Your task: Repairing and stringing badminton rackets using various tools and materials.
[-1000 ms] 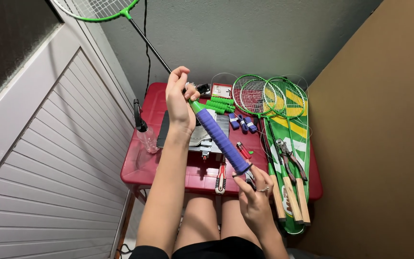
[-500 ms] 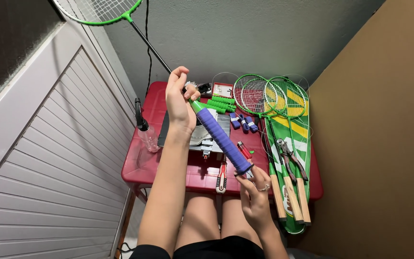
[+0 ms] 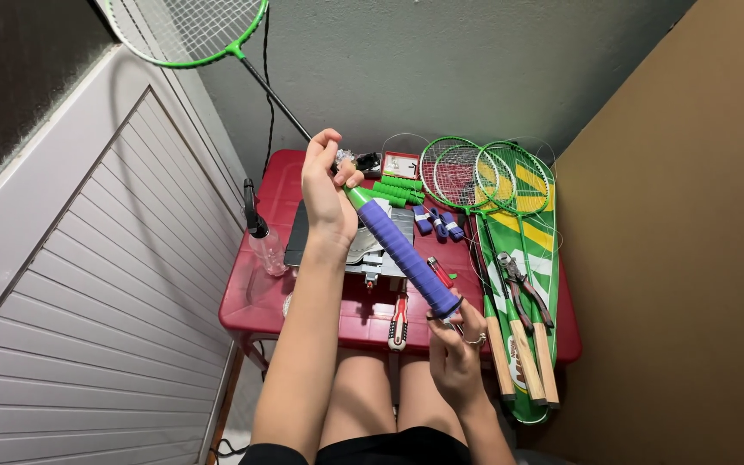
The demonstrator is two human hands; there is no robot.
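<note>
My left hand (image 3: 327, 191) grips a green badminton racket (image 3: 184, 30) at the top of its handle, with the head raised at the upper left. The handle is wrapped in purple grip tape (image 3: 402, 251) and slants down to the right. At the butt end my right hand (image 3: 455, 353) pinches something small; what exactly it pinches is hidden by the fingers. Both hands are above a small red table (image 3: 256, 308).
On the table lie several green rackets (image 3: 494, 185) with wooden handles on a green cover, pliers (image 3: 518, 280), purple grip rolls (image 3: 437, 223), green grip rolls (image 3: 398, 189), a red-handled tool (image 3: 399, 321) and a clear bottle (image 3: 266, 248). A white louvred door stands left, cardboard right.
The racket handle and my right hand have shifted slightly; my right hand stays at the butt end. The left hand's hold is unchanged.
</note>
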